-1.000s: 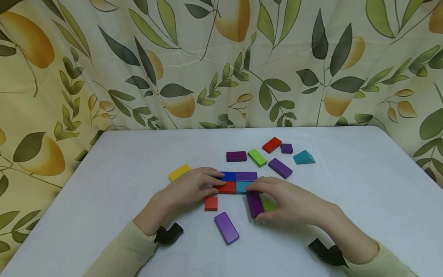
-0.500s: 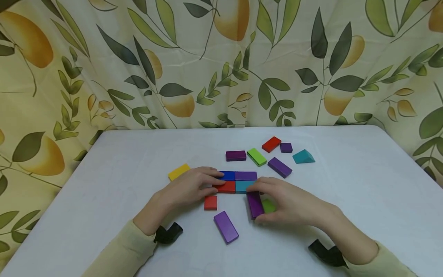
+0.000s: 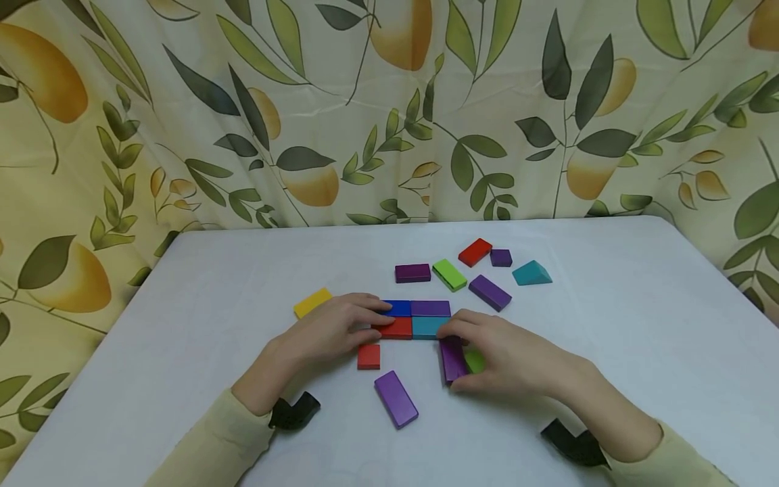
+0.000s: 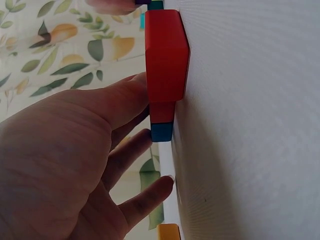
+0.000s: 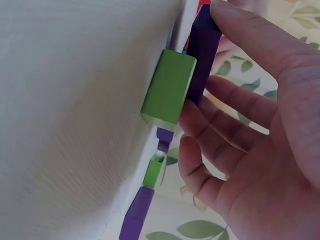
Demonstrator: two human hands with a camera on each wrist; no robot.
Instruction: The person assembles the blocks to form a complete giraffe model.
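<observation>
My right hand pinches a dark purple rectangular block between thumb and fingers, just below a teal block. The teal block sits in a tight two-row group with a red block, a blue block and a purple block. Fingers of my left hand rest at the left end of this group, touching the red and blue blocks and covering part of them. A green block stands beside the held block, partly hidden by the right hand in the head view.
Near the left hand lie a small red block and a yellow block. A lighter purple block lies in front. Behind the group are several loose blocks, including a teal triangular block and a red block. Patterned cloth hangs behind the table.
The right hand has shifted slightly rightward with the dark purple block, uncovering more of the teal block. The left hand and the grouped blocks stay in place; the head view drifts a little.
</observation>
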